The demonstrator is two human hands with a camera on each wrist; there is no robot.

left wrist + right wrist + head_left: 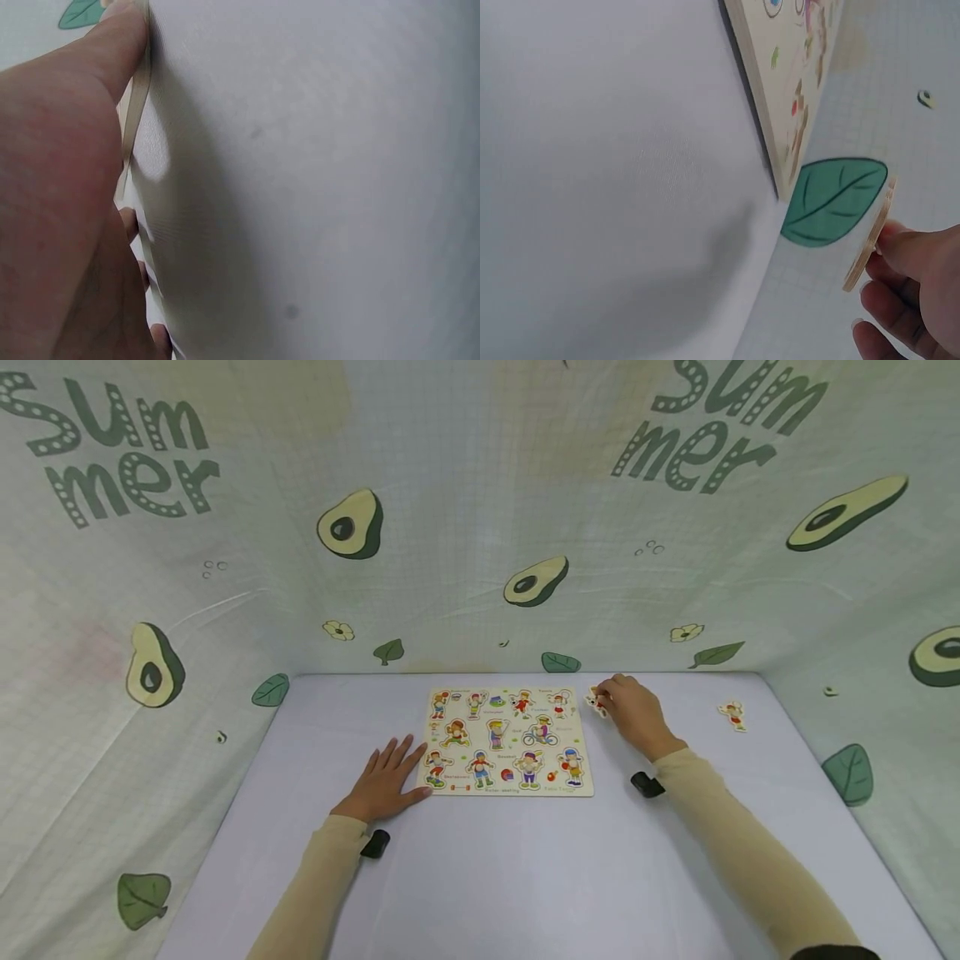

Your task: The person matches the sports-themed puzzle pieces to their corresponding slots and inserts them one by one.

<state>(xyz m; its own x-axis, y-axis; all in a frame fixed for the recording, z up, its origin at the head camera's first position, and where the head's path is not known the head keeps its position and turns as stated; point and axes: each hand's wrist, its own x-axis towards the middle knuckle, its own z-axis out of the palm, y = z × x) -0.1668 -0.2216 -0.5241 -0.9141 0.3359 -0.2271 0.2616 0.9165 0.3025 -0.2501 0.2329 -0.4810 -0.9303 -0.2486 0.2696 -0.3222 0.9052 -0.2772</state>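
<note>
A wooden puzzle board point(480, 770) printed with sporty cartoon children lies flat on the white table. Fingers spread, my left hand point(386, 783) rests at the board's left edge, its thumb and fingertips touching that edge. My right hand point(636, 714) is just past the board's upper right corner and pinches a small wooden puzzle piece point(597, 702). Seen edge-on in the right wrist view, the puzzle piece point(870, 238) is raised off the table between thumb and fingers. In the left wrist view, the left hand point(60, 187) hides most of the board.
Another puzzle piece point(732, 716), shaped like a child figure, lies alone on the right side of the table point(510, 877). A pale cloth point(450, 468) with avocado prints hangs behind and at both sides. Black wrist cameras sit under both forearms.
</note>
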